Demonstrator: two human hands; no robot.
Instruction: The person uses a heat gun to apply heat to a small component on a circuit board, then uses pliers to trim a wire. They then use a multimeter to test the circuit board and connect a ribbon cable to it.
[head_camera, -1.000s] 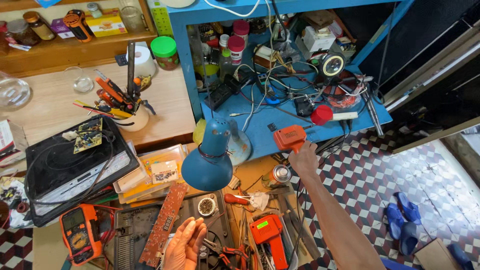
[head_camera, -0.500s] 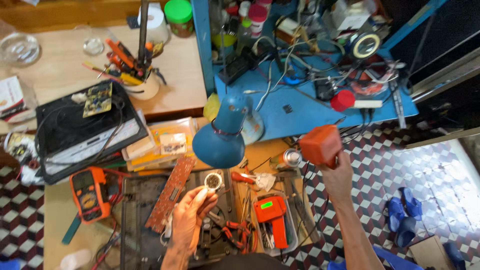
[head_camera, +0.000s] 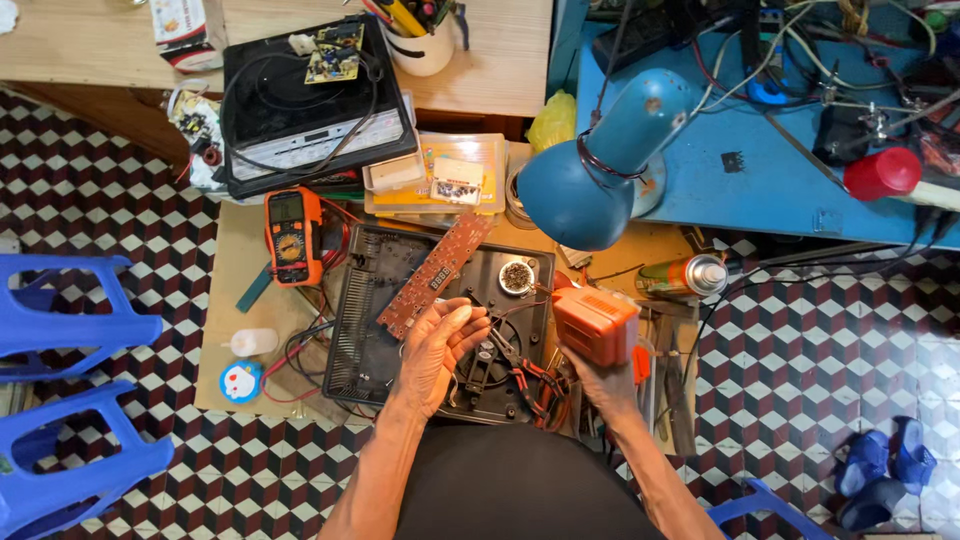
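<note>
Right hand (head_camera: 600, 375) grips a boxy orange tool (head_camera: 595, 325), now brought nearer than 0.5 s ago; left hand (head_camera: 440, 345) open-fingered over the casing (head_camera: 370, 330).

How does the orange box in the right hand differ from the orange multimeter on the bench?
The orange box is held up in the right hand; the orange multimeter lies flat on the bench, untouched. The box is a plain blocky shape with a ribbed face; the multimeter is longer and flatter, with a screen and a round dial. Both have orange casings.
</note>
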